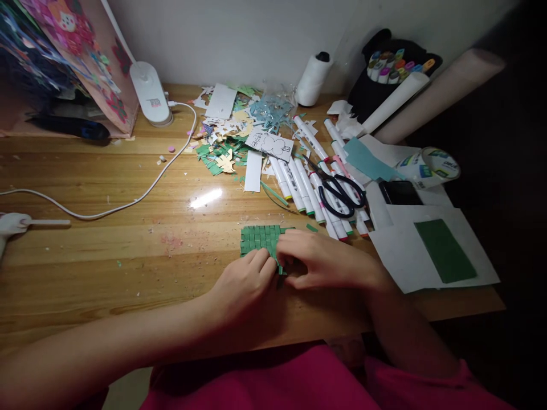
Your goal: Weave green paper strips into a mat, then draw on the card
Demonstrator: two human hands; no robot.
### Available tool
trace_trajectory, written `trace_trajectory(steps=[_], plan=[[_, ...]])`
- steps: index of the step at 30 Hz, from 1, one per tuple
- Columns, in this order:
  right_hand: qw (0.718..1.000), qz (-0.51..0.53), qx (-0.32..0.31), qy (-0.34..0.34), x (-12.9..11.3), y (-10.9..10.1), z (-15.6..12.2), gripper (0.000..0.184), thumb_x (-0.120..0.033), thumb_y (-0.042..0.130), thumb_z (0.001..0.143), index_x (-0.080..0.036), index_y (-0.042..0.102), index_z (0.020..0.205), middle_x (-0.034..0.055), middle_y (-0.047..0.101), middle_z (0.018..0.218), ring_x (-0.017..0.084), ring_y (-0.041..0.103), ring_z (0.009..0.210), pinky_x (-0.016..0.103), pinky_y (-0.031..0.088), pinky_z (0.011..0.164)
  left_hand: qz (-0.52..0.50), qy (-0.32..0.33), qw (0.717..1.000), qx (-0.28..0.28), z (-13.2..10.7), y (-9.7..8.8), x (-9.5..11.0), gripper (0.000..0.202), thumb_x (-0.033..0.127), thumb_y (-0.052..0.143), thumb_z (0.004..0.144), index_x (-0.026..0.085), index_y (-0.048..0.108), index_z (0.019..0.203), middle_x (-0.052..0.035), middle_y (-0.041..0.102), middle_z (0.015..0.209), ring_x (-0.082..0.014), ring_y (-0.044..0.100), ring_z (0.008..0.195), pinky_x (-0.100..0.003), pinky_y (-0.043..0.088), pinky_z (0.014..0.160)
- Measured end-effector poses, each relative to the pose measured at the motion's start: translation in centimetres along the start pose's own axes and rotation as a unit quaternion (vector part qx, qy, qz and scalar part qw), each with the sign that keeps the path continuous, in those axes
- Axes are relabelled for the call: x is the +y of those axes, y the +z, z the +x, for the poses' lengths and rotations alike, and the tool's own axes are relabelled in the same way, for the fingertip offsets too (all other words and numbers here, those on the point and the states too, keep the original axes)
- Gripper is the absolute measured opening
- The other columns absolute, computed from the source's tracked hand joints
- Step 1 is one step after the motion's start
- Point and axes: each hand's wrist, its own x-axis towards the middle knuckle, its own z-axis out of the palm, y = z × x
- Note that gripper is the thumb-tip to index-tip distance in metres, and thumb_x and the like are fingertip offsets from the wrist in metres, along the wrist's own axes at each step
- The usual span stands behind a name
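Observation:
A small mat woven from green paper strips [258, 239] lies flat on the wooden desk [128, 239] near its front edge. My left hand [243, 285] rests on the mat's near edge, fingers curled and pinching the strips. My right hand [318, 261] comes in from the right, its fingers pressed together on the mat's right side. The lower right part of the mat is hidden under both hands.
A row of white markers [299, 185] and black scissors [342, 193] lie behind the mat. Paper scraps [226, 136] pile further back. White sheets with a green rectangle [444, 250] sit right, a tape roll [427, 166] beyond. A lamp base [150, 94] and cable [128, 199] lie left.

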Motion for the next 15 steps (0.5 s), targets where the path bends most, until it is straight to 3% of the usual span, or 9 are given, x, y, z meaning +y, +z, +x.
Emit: trace_trajectory(steps=[9, 15], plan=[[0.999, 0.007, 0.002, -0.037, -0.05, -0.21, -0.18, 0.011, -0.013, 0.056, 0.083, -0.018, 0.052, 0.074, 0.0022, 0.054, 0.083, 0.016, 0.050, 0.081, 0.026, 0.038, 0.072, 0.013, 0.007, 1.000, 0.001, 0.05, 0.11, -0.03, 0.024, 0.013, 0.036, 0.092, 0.016, 0.053, 0.075, -0.0043, 0.051, 0.070, -0.0184, 0.048, 0.062, -0.028, 0.044, 0.053], [0.999, 0.031, -0.007, 0.020, -0.36, -0.47, -0.21, 0.009, -0.015, 0.051, 0.088, -0.017, 0.052, 0.080, 0.0008, 0.058, 0.078, 0.015, 0.052, 0.074, 0.025, 0.037, 0.066, 0.012, 0.011, 1.000, -0.004, 0.02, -0.02, -0.07, 0.026, 0.013, 0.033, 0.093, 0.015, 0.053, 0.076, -0.0045, 0.052, 0.071, -0.0186, 0.049, 0.063, -0.028, 0.045, 0.053]])
